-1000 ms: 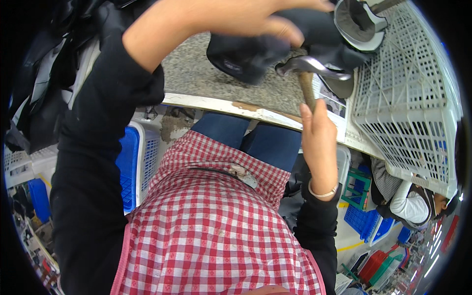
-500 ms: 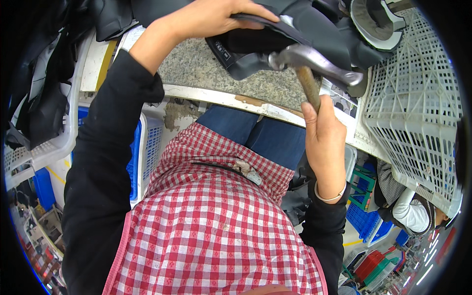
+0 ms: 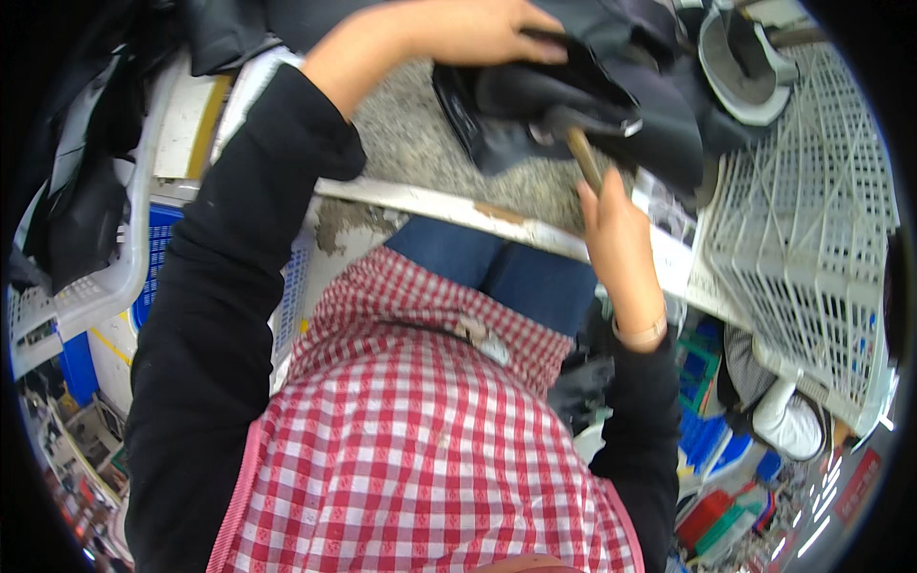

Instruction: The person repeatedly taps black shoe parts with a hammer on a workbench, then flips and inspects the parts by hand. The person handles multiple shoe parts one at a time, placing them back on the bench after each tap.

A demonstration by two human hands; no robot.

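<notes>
We had the folded black piece (image 3: 554, 91) on the speckled bench (image 3: 406, 124), just beyond the near edge and right of the middle. Our left hand (image 3: 478, 33) reached over from the left and pinched the piece's upper fold, one edge caught between its fingers. Our right hand (image 3: 619, 229) had its fingers wrapped round the wooden handle of a hammer (image 3: 584, 158), low on the grip. The hammer's head was blurred against the dark material — we could not tell whether it touched the piece.

Plenty crowded that spot. More dark material (image 3: 673, 143) spread to the right of the fold, and beyond it a white-rimmed grey cuff-like part (image 3: 755, 81) lay near the upper corner of a tall, pale lattice crate (image 3: 802, 210). That crate closed off our right side, while a printed sheet (image 3: 666, 205) lay at the bench's edge, between it and our right hand. On the left, our own forearm and black sleeve (image 3: 220, 248) crossed in front of the bench, and past it a white crate (image 3: 134, 263) held limp black pieces (image 3: 91, 229). Low on the right, behind the lattice crate, we saw a co-worker's white sleeve (image 3: 788, 420) near some blue crates (image 3: 702, 439).
</notes>
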